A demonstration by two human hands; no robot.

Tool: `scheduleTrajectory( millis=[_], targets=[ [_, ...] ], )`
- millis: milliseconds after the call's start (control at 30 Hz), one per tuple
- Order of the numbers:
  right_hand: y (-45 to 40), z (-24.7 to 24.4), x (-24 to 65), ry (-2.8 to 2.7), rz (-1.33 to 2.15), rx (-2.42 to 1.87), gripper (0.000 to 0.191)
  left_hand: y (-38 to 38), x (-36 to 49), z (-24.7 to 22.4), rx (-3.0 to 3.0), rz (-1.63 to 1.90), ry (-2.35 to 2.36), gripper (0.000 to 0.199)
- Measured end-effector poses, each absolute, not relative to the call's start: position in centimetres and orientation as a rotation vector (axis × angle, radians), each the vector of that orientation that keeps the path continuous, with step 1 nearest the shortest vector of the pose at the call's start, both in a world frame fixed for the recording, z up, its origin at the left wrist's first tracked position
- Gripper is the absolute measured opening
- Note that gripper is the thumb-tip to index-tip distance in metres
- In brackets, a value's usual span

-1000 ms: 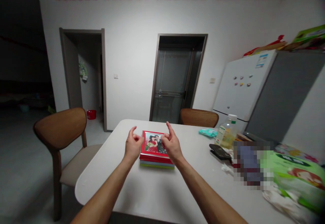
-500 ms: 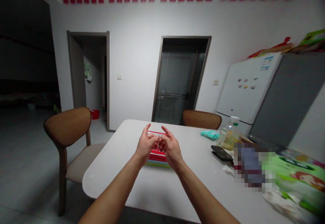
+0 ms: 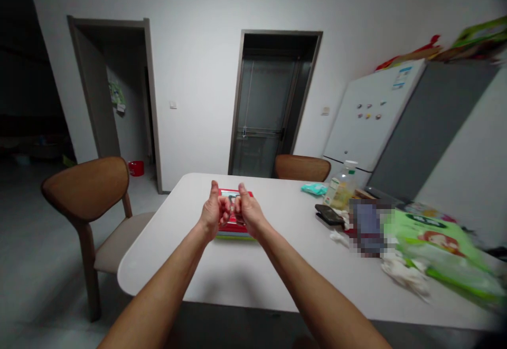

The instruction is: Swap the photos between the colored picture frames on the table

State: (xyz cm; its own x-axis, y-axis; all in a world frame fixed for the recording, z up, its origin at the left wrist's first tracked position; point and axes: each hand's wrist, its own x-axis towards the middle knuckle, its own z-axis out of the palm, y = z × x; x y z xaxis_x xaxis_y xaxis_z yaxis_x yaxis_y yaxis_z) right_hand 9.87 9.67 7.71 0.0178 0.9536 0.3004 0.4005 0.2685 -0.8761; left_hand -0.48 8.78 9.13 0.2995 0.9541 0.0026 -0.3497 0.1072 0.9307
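My left hand (image 3: 214, 213) and my right hand (image 3: 246, 211) are raised side by side over the middle of the white table (image 3: 166, 243). Both thumbs point up and the other fingers are curled in, the knuckles of the two hands close together. Nothing shows in either hand. Behind and beneath them lies a stack of flat items, with a red-framed one (image 3: 233, 228) on top and blue and green edges below. My hands cover much of the stack.
On the table's right are a teal packet (image 3: 314, 189), a bottle of yellowish liquid (image 3: 341, 186), a black wallet-like object (image 3: 329, 215), crumpled tissues (image 3: 404, 274) and a green package (image 3: 439, 241). Wooden chairs stand left (image 3: 89, 188) and behind (image 3: 302, 168).
My fingers have curled in and my thumbs now stand upright, where before the index fingers stretched up and the thumbs pointed inward. The camera view has tilted down and shifted.
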Motion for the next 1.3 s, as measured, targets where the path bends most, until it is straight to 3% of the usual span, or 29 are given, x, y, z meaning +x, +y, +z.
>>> scheduleTrajectory(
  millis=[33, 133, 300, 433, 533, 667, 867, 967, 1167, 1300],
  targets=[
    [10.2, 6.7, 10.4, -1.706, 0.44, -1.448, 0.055, 8.9, -0.6, 8.0, 1.01, 1.099, 0.777, 0.064],
    [11.3, 3.7, 12.2, -1.817, 0.196, -1.576, 0.03, 9.5, -1.0, 4.2, 0.949, 1.066, 0.881, 0.057],
    [10.7, 1.4, 13.4, -1.997, -0.014, -1.63, 0.03, 9.7, -0.2, -0.7, 0.894, 1.072, 0.938, 0.034],
    [8.4, 1.7, 12.4, -2.107, -0.033, -1.506, 0.027, 9.1, 1.2, -1.5, 0.909, 1.213, 0.883, 0.03],
    [6.4, 2.7, 12.4, -1.996, 0.152, -1.354, 0.032, 7.8, 1.8, -0.6, 0.953, 1.342, 0.878, 0.032],
    [3.6, 4.4, 14.0, -1.605, 0.612, -1.166, 0.061, 4.2, 1.5, 1.9, 1.33, 1.475, 0.994, 0.031],
    [-2.1, 5.8, 15.9, -0.901, 1.276, -0.896, 0.05, -1.7, -1.3, 2.6, 2.364, 1.293, 0.731, 0.042],
    [-4.3, 4.6, 15.6, -0.781, 1.377, -0.938, 0.045, -3.4, -2.9, 1.1, 2.686, 1.135, 0.672, 0.049],
    [-4.1, 0.8, 14.8, -0.789, 1.457, -0.986, 0.04, -3.7, -2.9, -1.7, 3.051, 0.903, 0.723, 0.033],
    [-1.2, -1.0, 16.2, -0.962, 1.423, -1.175, 0.037, -2.7, -0.8, -3.6, 3.122, 1.132, 0.744, 0.027]
  ],
)
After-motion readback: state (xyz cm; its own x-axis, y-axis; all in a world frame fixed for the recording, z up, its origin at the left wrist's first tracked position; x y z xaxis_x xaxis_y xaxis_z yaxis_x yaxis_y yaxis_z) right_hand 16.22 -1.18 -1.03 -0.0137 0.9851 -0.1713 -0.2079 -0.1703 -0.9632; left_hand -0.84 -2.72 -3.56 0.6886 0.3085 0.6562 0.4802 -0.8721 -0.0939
